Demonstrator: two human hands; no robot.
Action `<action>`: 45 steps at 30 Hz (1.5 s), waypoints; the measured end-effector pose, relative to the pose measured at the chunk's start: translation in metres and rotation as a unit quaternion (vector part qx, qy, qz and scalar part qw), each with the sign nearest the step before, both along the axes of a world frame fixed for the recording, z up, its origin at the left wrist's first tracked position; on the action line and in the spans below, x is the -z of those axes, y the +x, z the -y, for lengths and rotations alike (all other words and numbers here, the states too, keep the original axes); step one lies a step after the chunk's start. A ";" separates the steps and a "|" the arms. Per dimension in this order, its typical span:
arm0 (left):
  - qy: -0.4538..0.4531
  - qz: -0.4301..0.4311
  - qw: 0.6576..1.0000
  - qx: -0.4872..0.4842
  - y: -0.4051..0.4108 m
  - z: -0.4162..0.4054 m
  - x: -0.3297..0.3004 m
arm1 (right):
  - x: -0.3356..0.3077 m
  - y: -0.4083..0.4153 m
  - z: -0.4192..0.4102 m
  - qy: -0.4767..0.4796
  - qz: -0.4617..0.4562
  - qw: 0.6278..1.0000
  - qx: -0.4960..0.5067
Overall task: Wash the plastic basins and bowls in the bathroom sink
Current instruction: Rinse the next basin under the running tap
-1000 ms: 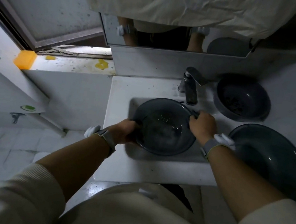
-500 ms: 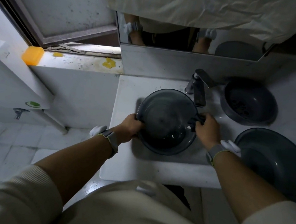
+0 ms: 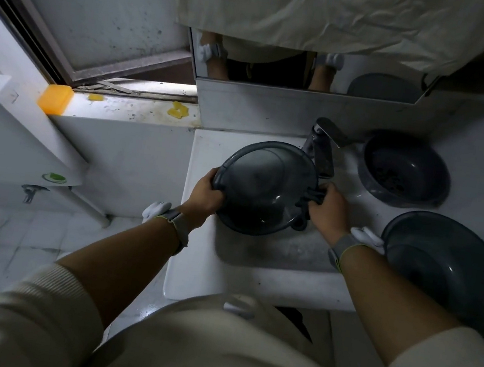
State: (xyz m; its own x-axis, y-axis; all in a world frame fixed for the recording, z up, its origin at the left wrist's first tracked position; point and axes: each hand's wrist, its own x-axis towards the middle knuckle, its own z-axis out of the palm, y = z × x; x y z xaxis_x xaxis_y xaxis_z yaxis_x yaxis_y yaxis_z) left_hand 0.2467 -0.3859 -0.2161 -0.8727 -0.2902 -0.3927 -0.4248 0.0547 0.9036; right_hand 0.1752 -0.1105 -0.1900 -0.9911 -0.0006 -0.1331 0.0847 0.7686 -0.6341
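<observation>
A dark translucent plastic bowl [image 3: 265, 183] is held tilted over the white sink [image 3: 281, 250], its opening turned toward me. My left hand [image 3: 207, 192] grips its left rim. My right hand [image 3: 328, 210] grips the rim and handle on its right side. The far edge of the bowl sits just beside the faucet [image 3: 323, 154]. A dark colander bowl [image 3: 404, 170] stands on the counter at the back right. A large dark basin [image 3: 451, 269] rests at the right of the sink.
A mirror [image 3: 310, 72] hangs above the faucet, partly covered by a pale cloth [image 3: 334, 13]. A white toilet tank [image 3: 16, 135] stands at the left. An orange soap bar [image 3: 55, 98] lies on the window ledge. Tiled floor shows at lower left.
Both hands have lifted the bowl out of the sink and tipped it up toward me; it lay flat in the basin before. The view has shifted slightly to the left.
</observation>
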 end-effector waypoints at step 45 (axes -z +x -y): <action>-0.201 -0.157 0.967 0.020 -0.001 0.006 -0.005 | -0.011 0.001 0.000 -0.085 -0.118 0.989 0.016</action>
State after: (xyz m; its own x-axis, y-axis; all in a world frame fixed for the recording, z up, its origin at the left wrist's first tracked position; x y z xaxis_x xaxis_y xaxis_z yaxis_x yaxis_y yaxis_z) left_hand 0.2460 -0.3921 -0.2111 -0.9445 -0.3271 0.0314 -0.1226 0.4392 0.8900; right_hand 0.1759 -0.1101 -0.1788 -0.9944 0.0285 0.1019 -0.0592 0.6478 -0.7595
